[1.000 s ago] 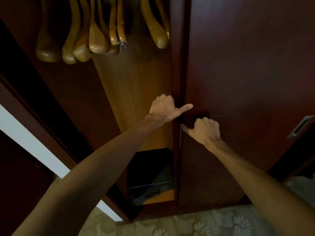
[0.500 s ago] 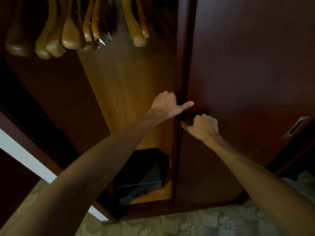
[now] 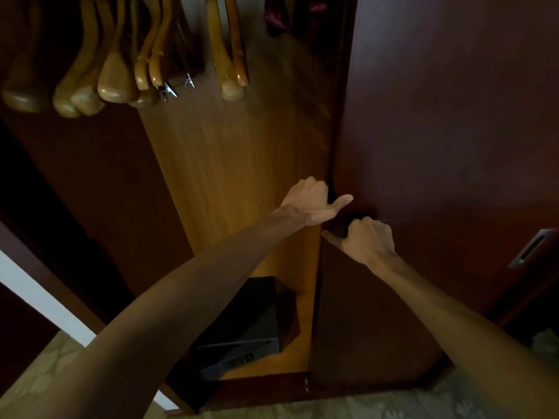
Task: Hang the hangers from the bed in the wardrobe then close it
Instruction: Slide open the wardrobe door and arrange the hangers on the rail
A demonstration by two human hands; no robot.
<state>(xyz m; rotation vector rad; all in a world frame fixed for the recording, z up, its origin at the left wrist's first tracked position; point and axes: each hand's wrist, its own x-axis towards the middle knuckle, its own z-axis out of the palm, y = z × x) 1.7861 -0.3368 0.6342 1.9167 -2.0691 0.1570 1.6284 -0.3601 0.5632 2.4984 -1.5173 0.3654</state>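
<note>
Several wooden hangers hang in a row at the top of the open wardrobe. The dark sliding door covers the right half, its left edge in the middle of the view. My left hand grips that edge, fingers curled behind it, thumb lying on the door's front. Just below, my right hand grips the same edge near a recessed handle, thumb pointing left. Neither hand holds a hanger.
A black safe sits on the wardrobe floor. A second recessed metal handle is on the door at the far right. Dark cloth hangs at the top. A patterned carpet lies below, and a white wall strip shows at the left.
The view has shifted a little, so the hangers now sit further right in the picture. Both hands keep their grip on the door edge, and the door has barely moved.
</note>
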